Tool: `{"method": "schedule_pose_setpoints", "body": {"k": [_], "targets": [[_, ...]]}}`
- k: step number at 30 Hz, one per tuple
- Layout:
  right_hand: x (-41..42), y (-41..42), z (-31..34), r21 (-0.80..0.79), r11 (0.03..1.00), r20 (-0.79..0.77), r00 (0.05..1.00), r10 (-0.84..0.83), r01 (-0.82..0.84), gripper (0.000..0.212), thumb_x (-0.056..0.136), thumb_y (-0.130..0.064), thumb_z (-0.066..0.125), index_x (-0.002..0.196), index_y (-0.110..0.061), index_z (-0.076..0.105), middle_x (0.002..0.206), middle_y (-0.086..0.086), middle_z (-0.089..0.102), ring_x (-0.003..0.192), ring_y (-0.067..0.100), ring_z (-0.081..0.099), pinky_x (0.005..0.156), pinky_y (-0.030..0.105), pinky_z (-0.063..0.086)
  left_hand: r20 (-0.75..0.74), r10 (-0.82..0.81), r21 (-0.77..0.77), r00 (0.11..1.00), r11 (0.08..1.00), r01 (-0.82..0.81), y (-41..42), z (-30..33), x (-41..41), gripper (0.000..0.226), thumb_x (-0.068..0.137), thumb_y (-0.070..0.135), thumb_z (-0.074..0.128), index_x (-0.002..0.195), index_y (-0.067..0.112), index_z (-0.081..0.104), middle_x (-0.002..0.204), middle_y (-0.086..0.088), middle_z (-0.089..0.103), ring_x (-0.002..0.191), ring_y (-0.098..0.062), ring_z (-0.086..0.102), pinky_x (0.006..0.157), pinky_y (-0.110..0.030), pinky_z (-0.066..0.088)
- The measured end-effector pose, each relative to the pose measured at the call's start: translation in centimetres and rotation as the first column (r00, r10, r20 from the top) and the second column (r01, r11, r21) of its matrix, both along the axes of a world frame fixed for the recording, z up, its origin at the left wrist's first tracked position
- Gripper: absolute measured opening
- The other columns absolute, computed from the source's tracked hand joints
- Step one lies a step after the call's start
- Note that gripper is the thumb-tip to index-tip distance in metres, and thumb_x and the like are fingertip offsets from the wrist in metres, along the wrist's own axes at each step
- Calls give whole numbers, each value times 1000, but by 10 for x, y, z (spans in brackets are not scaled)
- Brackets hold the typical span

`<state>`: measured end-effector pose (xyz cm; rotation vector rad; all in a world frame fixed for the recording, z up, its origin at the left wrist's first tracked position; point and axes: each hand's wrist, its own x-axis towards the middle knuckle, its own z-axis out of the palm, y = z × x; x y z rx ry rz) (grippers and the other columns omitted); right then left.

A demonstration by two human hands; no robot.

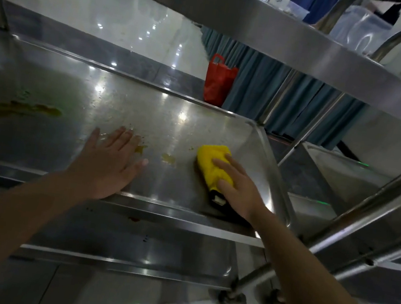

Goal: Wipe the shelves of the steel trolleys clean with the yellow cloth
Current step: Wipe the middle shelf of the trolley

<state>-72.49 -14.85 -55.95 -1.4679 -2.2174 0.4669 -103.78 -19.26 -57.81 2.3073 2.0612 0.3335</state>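
The middle shelf (pixel 74 87) of a steel trolley fills the view, marked with yellowish stains (pixel 169 158) and a long brown smear (pixel 20 107) at the left. A folded yellow cloth (pixel 211 165) with a black edge lies on the shelf's right part. My right hand (pixel 238 186) presses flat on top of the cloth. My left hand (pixel 113 160) rests flat on the bare shelf, fingers spread, left of the stains. The top shelf (pixel 300 37) hangs overhead; the bottom shelf (pixel 130 242) shows below.
A second steel trolley (pixel 346 167) stands close on the right, its slanted posts (pixel 379 210) crossing near my right arm. A red bag (pixel 218 82) sits on the glossy floor beyond, beside a blue skirted table (pixel 279 96). Castor wheels (pixel 231 299) are below.
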Motion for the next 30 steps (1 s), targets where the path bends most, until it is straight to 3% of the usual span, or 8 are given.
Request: {"method": "schedule_pose_setpoints", "body": {"k": [3, 7, 10, 13, 20, 23, 27, 30], "targets": [[37, 34, -2, 37, 977, 60, 975, -213, 211, 46, 93, -35, 52, 139, -33, 44, 157, 0, 22, 139, 22, 28, 110, 34, 24, -57, 34, 84, 998, 996, -29, 0, -6, 2, 85, 87, 65, -13, 153, 17, 12, 162, -2, 8, 149, -16, -2, 117, -51, -2], [46, 81, -3, 112, 862, 75, 861, -503, 494, 46, 91, -35, 49, 135, -21, 48, 148, 11, 33, 130, 34, 38, 107, 45, 32, 27, 28, 113, 999, 993, -31, 0, -14, 3, 88, 87, 67, -5, 148, 14, 28, 158, -7, 24, 148, -21, 11, 117, -48, 6], [21, 104, -2, 128, 878, 236, 846, -479, 461, 45, 91, -41, 45, 133, -26, 48, 148, 12, 33, 133, 35, 31, 109, 50, 28, 25, 44, 79, 999, 996, -46, 4, -19, 4, 93, 84, 72, -8, 150, 15, 22, 160, -5, 18, 148, -19, 5, 118, -45, 1], [-34, 108, -4, 81, 897, 94, 892, -442, 435, 51, 86, -48, 50, 133, -29, 49, 149, 10, 32, 132, 33, 33, 110, 45, 28, 24, 50, 56, 998, 997, -51, 4, -20, 4, 96, 81, 73, -11, 151, 15, 17, 161, -3, 12, 149, -16, 0, 118, -43, -2], [-67, 81, -5, 55, 998, 68, 998, -4, 0, 51, 86, -39, 63, 134, -35, 47, 157, 3, 20, 140, 25, 27, 110, 34, 25, 38, 76, 0, 996, 997, -76, 0, -13, 2, 97, 75, 73, -13, 153, 18, 11, 162, 2, 1, 147, -10, -10, 120, -41, -6], [-36, 85, -2, 75, 996, 76, 996, -51, 46, 49, 88, -32, 62, 134, -30, 48, 156, 3, 22, 139, 24, 30, 107, 28, 27, 52, 75, 23, 996, 997, -76, -2, -11, 5, 99, 75, 73, -14, 153, 18, 12, 162, 1, 5, 147, -11, -9, 120, -42, -5], [-45, 87, -2, 87, 970, 30, 973, -231, 228, 47, 86, -34, 59, 132, -25, 52, 155, 5, 26, 138, 26, 30, 110, 33, 27, 55, 104, 55, 993, 993, -107, -1, -10, 7, 98, 77, 73, -11, 152, 17, 16, 161, -1, 11, 148, -14, -3, 120, -41, -4], [-71, 73, -3, 38, 976, 21, 976, -217, 216, 45, 86, -38, 58, 131, -29, 53, 156, 5, 24, 139, 27, 28, 113, 36, 24, 60, 112, 73, 992, 991, -117, 0, -10, 6, 93, 83, 73, -6, 152, 17, 19, 161, -2, 14, 148, -14, 0, 118, -41, -4]]}}
